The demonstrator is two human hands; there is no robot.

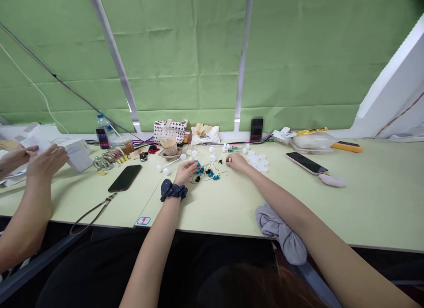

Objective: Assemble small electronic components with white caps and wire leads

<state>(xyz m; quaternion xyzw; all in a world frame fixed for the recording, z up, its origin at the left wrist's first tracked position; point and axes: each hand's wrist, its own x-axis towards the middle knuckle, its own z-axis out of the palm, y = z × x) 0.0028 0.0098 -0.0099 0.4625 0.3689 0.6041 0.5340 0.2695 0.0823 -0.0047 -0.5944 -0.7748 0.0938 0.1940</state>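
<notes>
Both hands meet over a loose pile of small parts on the pale table (pixel 218 215). The left hand (pixel 186 172) has its thumb and fingers drawn narrow on a blue piece (pixel 198 163) at the pile's left edge; I judge that the fingertip pinch suits so small a part. The right hand (pixel 236 161) rests low on the pile's far right side, fingers curled close together. A dark speck shows at their tips, but from my distant seat I cannot tell whether they grip it.

Between the hands lie more blue parts (pixel 211 173), black parts (pixel 198 179) and thin pins (pixel 222 172), heaped together, I suppose, so that either hand can reach them. White discs (pixel 258 160) are gathered just right of the right hand, and clear tubes (pixel 169 166) with white ends lie left of the pile, probably grouped by kind to keep them apart from the small parts. A phone (pixel 125 178) on the left and another phone (pixel 306 163) on the right lie well apart from the pile, which I take as leaving elbow room. At far left, a co-worker's hands (pixel 46 161) hold a white item (pixel 39 143).
</notes>
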